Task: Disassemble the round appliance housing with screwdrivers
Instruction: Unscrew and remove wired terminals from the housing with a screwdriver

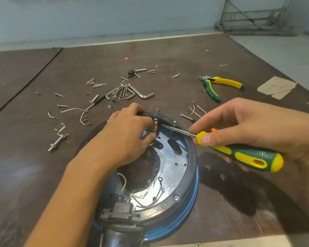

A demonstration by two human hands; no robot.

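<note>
The housing (177,168) lies at 6 o'clock, its near edge cut off. The left hand (127,134) curls its fingers over the rim at 12 o'clock, hiding what lies beneath. The right hand (248,125), at 3 o'clock, grips the screwdriver (239,154); its tip is hard to make out beside the left fingers.

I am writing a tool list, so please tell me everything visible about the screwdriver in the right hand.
The screwdriver has a thick green and yellow handle, rubbery-looking plastic, with an oval hole near its butt, and a slim bare metal shaft. It lies nearly level, pointing left and away. The right hand grips the handle, thumb on the yellow collar. The shaft reaches into the round housing toward its far rim, beside the left hand; what the tip touches is unclear.
</note>
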